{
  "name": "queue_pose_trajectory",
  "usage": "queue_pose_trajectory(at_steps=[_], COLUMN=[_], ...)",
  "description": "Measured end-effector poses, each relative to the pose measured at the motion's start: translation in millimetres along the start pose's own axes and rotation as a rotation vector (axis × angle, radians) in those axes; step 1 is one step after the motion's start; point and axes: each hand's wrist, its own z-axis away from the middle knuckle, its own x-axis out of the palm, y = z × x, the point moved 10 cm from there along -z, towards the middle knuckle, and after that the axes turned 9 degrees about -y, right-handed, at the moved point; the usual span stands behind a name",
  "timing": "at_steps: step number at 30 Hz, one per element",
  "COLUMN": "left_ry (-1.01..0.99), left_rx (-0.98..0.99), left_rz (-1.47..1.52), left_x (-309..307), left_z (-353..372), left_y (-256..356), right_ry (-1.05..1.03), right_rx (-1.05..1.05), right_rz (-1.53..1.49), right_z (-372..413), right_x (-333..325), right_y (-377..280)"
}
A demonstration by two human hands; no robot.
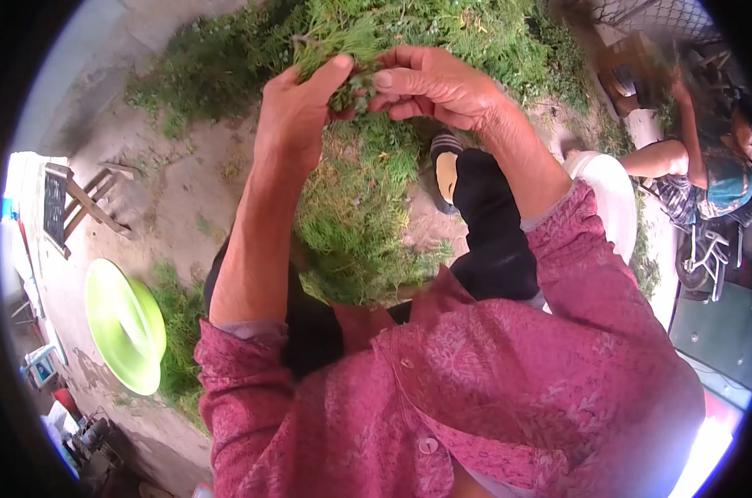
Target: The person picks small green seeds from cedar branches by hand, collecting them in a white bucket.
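Up at the top centre, my left hand (297, 108) is closed round a green feathery sprig (338, 50), its thumb pressed on the stems. Just to the right, my right hand (438, 87) has thumb and fingers pinched together at the sprig's edge, where small leaves or berries (361, 81) show. What exactly its fingertips grip is too small to make out. Beneath both hands lies a pile of cut greenery (351, 207), and more greenery (475, 33) spreads behind them.
A lime-green basin (127, 326) stands at the left, near a wooden folding stool (85, 203). A white tub (612, 199) is at the right, close to my right arm. Beyond it another person (700, 158) sits near a cardboard box (629, 62).
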Motion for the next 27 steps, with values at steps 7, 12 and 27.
queue_pose_trajectory(at_steps=[7,12,27], left_ry=[-0.091,-0.087,0.043], left_rx=[0.059,0.073,0.871], left_rz=[-0.028,-0.065,-1.347], left_x=[17.9,17.9,53.6], left_z=[-6.7,-6.0,50.1], left_y=[-0.6,0.3,78.0], right_ry=[0.152,0.136,0.044], right_rx=[-0.133,-0.170,0.004], right_rz=[0.043,0.076,-0.031], right_z=[4.4,3.3,15.6], right_x=[-12.3,-20.7,2.5], right_y=[-8.0,-8.1,-6.9])
